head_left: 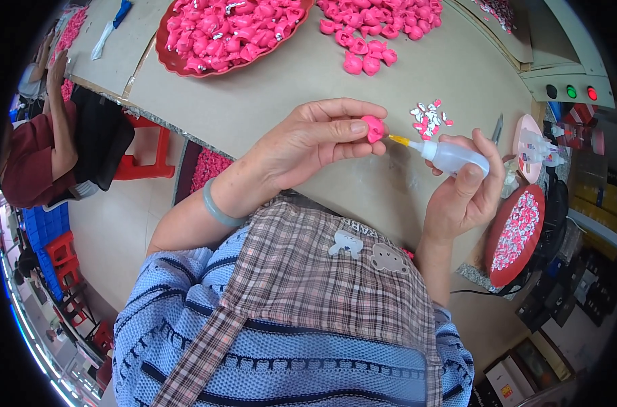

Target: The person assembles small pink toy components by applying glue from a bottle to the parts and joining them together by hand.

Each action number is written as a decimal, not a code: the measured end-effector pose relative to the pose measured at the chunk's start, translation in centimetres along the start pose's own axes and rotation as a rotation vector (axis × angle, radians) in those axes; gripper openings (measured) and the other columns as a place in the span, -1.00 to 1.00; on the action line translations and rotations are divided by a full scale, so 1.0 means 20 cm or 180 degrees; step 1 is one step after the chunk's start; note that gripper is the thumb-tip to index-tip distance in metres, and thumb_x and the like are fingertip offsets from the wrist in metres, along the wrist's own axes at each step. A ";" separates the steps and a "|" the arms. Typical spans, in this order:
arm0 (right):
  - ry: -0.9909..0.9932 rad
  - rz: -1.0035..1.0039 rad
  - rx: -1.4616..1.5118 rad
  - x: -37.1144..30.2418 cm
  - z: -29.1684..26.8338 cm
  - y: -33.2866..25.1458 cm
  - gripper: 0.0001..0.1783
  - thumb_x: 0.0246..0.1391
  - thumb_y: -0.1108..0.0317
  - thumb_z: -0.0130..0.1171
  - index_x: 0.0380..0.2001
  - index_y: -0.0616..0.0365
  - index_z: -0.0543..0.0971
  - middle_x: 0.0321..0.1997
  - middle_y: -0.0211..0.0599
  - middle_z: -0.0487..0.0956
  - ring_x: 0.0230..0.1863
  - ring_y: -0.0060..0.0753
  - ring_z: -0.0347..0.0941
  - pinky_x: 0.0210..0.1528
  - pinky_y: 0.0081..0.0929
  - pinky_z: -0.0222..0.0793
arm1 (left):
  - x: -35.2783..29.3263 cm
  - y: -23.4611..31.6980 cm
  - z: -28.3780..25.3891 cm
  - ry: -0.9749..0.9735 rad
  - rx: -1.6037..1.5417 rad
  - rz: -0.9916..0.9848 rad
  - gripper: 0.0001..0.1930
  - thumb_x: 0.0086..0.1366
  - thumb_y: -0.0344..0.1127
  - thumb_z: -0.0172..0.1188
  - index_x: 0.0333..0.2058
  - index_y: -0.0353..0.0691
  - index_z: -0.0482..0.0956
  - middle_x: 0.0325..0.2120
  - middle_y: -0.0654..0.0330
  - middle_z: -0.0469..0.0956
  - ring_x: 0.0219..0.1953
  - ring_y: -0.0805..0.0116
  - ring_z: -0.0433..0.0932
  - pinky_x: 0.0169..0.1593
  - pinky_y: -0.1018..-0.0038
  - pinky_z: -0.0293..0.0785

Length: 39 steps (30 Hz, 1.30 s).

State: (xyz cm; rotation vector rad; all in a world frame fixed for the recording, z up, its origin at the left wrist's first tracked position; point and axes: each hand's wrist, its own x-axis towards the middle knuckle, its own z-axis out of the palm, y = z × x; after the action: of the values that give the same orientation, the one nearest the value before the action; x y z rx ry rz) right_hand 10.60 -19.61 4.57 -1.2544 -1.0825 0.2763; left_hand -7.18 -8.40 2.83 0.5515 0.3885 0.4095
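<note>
Between the thumb and fingers of my left hand (322, 132) is a small pink moulded plastic piece (373, 128). My right hand (468, 183) is closed around a clear squeeze bottle (459, 160) with a yellow needle tip (399, 140). The bottle lies nearly level, and its thin tip points left, at or right beside the pink piece; I cannot tell whether they touch. Just beyond the bottle, small pink and white parts (428, 121) lie loose on the table.
A red scalloped tray (164, 49) heaped with pink pieces stands far left on the table (254, 88). More pink pieces (383, 24) are piled beside it. At right are a pointed tool (498, 129), a pink dish (523, 136) with bottles and a red tray (497, 275) of small parts. Another person (40, 152) sits at left.
</note>
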 end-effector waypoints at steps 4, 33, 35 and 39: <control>-0.0078 -0.0295 -0.0429 -0.01 0.00 0.02 -0.53 0.26 0.09 -0.04 0.01 0.30 0.37 -0.32 -0.02 0.57 -0.45 -0.39 0.48 -0.51 -0.58 0.34 | 0.00 -0.01 -0.01 -0.0048 0.0077 0.0015 -0.65 0.30 -0.42 0.08 0.05 -0.37 0.41 -0.10 0.03 0.53 -0.09 0.30 0.57 0.02 0.55 0.52; -0.0307 -0.0494 -0.0449 -0.03 -0.02 0.05 -0.62 0.22 0.27 0.06 -0.06 0.41 0.39 -0.19 -0.04 0.55 -0.32 -0.25 0.60 -0.31 -0.44 0.54 | 0.01 -0.02 -0.01 0.0027 0.0069 -0.0084 -0.65 0.30 -0.42 0.08 0.05 -0.38 0.40 -0.08 -0.01 0.51 -0.08 0.31 0.55 0.05 0.53 0.49; -0.0302 -0.0491 -0.0450 -0.03 -0.01 0.05 -0.62 0.22 0.27 0.06 -0.07 0.41 0.40 -0.19 -0.04 0.55 -0.32 -0.25 0.60 -0.31 -0.45 0.53 | 0.01 -0.02 -0.01 0.0060 0.0091 -0.0087 -0.65 0.30 -0.42 0.08 0.04 -0.38 0.40 -0.09 -0.01 0.51 -0.07 0.31 0.55 0.05 0.52 0.49; -0.0282 -0.0610 -0.0602 -0.03 -0.02 0.06 -0.62 0.22 0.27 0.06 -0.07 0.41 0.40 -0.23 -0.03 0.56 -0.33 -0.24 0.60 -0.33 -0.46 0.52 | 0.02 -0.03 -0.03 0.0016 0.0061 -0.0112 -0.66 0.30 -0.41 0.09 0.03 -0.37 0.41 -0.10 0.00 0.51 -0.07 0.29 0.55 0.05 0.51 0.49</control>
State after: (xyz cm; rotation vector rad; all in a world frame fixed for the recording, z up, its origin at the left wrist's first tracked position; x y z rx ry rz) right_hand 11.06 -19.81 3.36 -1.3037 -1.3200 0.0853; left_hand -6.96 -8.52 1.95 0.5615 0.4067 0.3737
